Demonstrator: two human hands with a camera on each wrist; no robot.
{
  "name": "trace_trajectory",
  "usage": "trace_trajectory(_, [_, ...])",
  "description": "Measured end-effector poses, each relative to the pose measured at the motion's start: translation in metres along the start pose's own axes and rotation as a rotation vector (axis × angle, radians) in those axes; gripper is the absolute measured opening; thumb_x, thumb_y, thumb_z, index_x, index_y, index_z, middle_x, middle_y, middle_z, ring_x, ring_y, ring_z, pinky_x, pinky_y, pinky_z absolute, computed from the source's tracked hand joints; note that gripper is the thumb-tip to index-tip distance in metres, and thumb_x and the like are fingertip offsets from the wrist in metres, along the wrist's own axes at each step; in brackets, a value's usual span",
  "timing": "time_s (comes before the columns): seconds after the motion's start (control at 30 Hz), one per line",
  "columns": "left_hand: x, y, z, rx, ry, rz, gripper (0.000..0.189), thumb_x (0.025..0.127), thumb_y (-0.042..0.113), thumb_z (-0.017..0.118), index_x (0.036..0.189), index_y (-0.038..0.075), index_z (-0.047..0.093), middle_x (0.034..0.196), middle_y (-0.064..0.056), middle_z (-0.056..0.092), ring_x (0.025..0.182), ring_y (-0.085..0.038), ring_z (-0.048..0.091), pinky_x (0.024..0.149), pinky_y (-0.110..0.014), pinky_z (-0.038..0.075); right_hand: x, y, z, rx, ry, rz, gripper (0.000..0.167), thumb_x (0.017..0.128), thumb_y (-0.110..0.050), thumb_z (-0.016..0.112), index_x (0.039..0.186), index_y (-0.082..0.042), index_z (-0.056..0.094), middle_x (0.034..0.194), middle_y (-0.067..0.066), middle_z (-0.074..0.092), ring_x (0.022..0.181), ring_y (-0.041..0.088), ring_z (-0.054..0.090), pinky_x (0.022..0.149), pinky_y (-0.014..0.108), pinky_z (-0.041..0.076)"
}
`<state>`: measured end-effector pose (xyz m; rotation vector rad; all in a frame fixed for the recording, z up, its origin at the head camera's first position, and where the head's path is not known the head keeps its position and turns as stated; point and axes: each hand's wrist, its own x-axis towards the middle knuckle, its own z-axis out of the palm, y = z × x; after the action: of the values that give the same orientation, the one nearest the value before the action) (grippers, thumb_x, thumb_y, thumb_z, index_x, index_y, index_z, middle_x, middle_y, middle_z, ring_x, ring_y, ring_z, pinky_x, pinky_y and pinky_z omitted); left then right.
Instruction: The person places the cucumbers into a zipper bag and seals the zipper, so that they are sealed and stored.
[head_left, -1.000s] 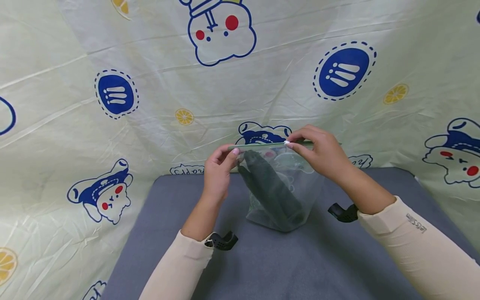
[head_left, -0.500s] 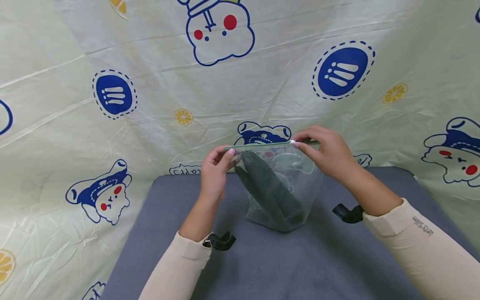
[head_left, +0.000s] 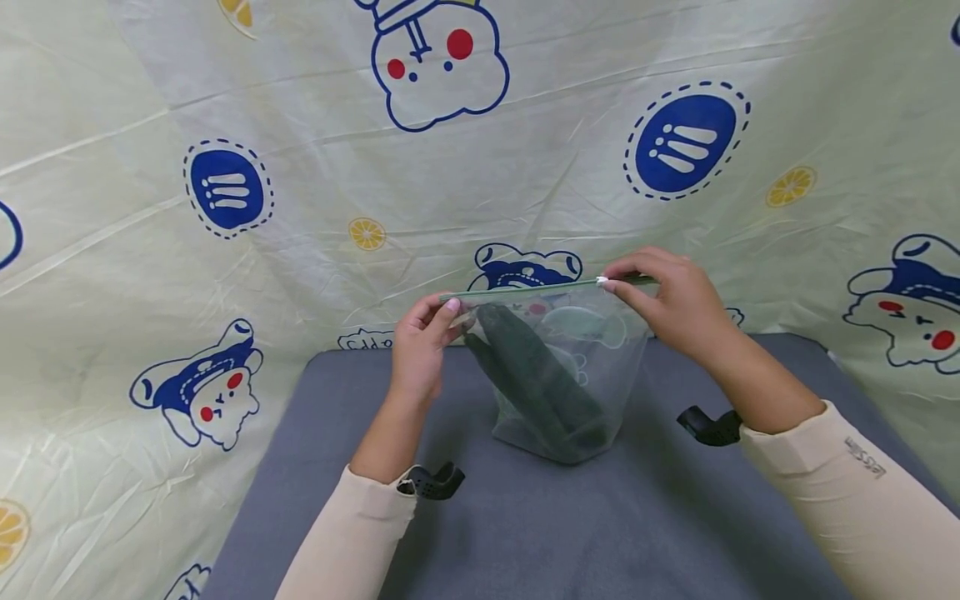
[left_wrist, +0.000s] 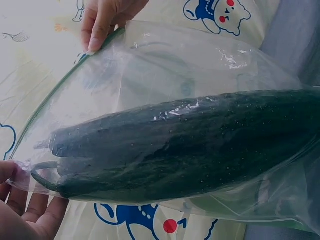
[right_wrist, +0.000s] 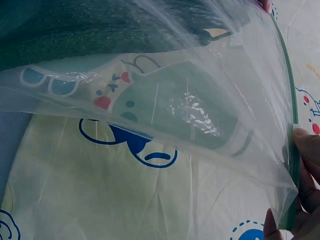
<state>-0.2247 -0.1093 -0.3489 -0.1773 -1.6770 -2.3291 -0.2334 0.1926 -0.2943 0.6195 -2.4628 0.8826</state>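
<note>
A clear plastic slider bag (head_left: 626, 367) stands upright with its green zip strip (head_left: 525, 289) stretched along the top. Two dark green cucumbers (left_wrist: 200, 140) lean inside it, stem ends toward the upper left corner. My left hand (head_left: 422, 350) pinches that corner between thumb and fingers. At the other side, my right hand (head_left: 678, 304) pinches the small white slider (head_left: 602, 282) on the strip, thumb in front. In the right wrist view the thumb (right_wrist: 306, 142) presses on the slider, with part of the strip running on below it.
Under the bag is a grey cloth-covered table (head_left: 540, 533). A pale printed sheet (head_left: 315, 108) hangs close behind and to the sides of it. Black wrist mounts (head_left: 437, 482) stick out from both sleeves.
My right hand has moved right, taking the slider along the strip. My left hand has shifted a little left with its corner, and the bag's top looks more stretched.
</note>
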Motion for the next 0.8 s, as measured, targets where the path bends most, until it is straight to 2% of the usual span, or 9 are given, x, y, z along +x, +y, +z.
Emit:
trace_trajectory(0.13, [0.000,0.001,-0.003,0.013,0.006,-0.009,0.009,0.099,0.010,0.063,0.099,0.011,0.071,0.091,0.005,0.072,0.094,-0.011,0.070,0.083,-0.028,0.060,-0.002,0.002,-0.002,-0.006,0.015,0.018,0.018,0.096,-0.019,0.070,0.110,-0.009,0.074,0.108,0.009,0.071,0.105,0.025,0.063,0.087,0.048,0.052])
trace_trajectory(0.4, [0.003,0.001,-0.009,0.013,0.026,-0.009,0.010,0.098,0.008,0.064,0.097,0.011,0.073,0.090,0.004,0.073,0.092,-0.011,0.072,0.084,-0.029,0.061,-0.005,0.013,-0.005,-0.012,0.029,0.049,0.020,0.098,-0.024,0.067,0.111,-0.009,0.072,0.110,0.007,0.069,0.105,0.023,0.062,0.083,0.026,0.045])
trace_trajectory(0.5, [0.004,0.001,-0.011,0.012,0.025,-0.009,0.010,0.098,0.007,0.064,0.097,0.011,0.073,0.090,0.003,0.074,0.091,-0.011,0.072,0.083,-0.028,0.061,-0.006,0.015,-0.008,-0.003,0.029,0.060,0.022,0.098,-0.025,0.066,0.111,-0.008,0.072,0.111,0.009,0.068,0.107,0.025,0.061,0.087,0.032,0.046])
trace_trajectory(0.6, [0.004,0.001,-0.013,0.006,0.022,-0.018,0.011,0.098,0.007,0.063,0.096,0.013,0.073,0.089,0.003,0.074,0.091,-0.012,0.072,0.082,-0.029,0.061,-0.006,0.016,-0.011,0.000,0.029,0.085,0.023,0.099,-0.026,0.066,0.111,-0.008,0.071,0.112,0.009,0.068,0.108,0.026,0.061,0.087,0.032,0.045])
trace_trajectory(0.7, [0.004,0.001,-0.015,-0.005,0.020,-0.026,0.012,0.098,0.007,0.063,0.095,0.014,0.072,0.090,0.002,0.074,0.092,-0.012,0.072,0.083,-0.030,0.062,-0.008,0.020,-0.014,-0.010,0.039,0.103,0.024,0.099,-0.028,0.065,0.112,-0.008,0.071,0.112,0.009,0.067,0.105,0.024,0.059,0.083,0.025,0.042])
trace_trajectory(0.8, [0.005,0.000,-0.016,-0.011,0.020,-0.028,0.011,0.098,0.007,0.063,0.096,0.014,0.072,0.090,0.003,0.075,0.092,-0.012,0.073,0.083,-0.030,0.062,-0.009,0.024,-0.015,-0.008,0.049,0.107,0.025,0.099,-0.027,0.065,0.112,-0.007,0.070,0.110,0.011,0.067,0.101,0.024,0.057,0.086,0.029,0.042])
